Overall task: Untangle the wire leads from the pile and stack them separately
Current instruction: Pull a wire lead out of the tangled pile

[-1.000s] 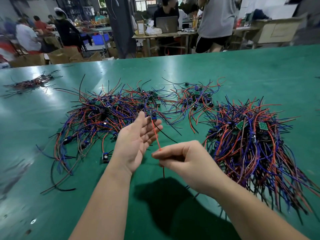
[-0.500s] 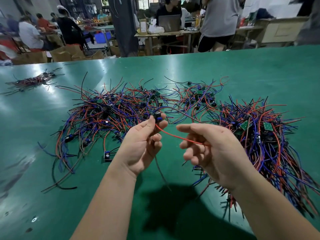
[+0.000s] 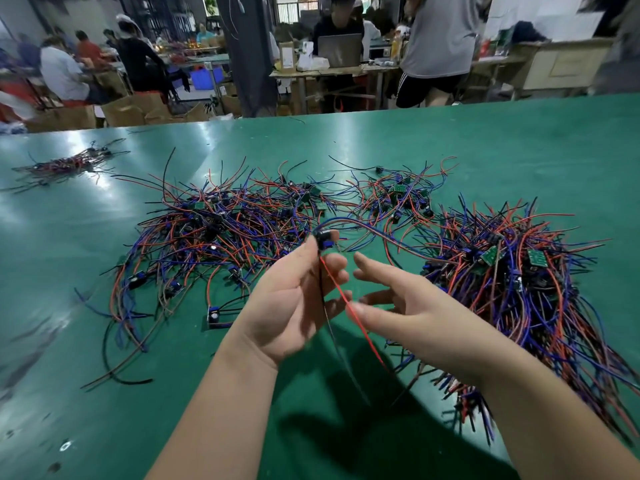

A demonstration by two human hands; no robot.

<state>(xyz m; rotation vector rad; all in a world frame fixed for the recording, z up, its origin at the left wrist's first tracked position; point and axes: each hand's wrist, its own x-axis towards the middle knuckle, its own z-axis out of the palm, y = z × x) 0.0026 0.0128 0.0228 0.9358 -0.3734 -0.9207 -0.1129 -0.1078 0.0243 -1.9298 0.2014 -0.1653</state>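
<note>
On a green counter, a tangled pile of red, blue and black leads sprawls at centre, with a denser stack to its right. Over the near side, a person's left hand pinches a single wire lead by its black component. The right hand has its fingers spread, thumb beside the hanging red wire.

Open table at near left; tangled pile and right-hand stack block beyond.
</note>
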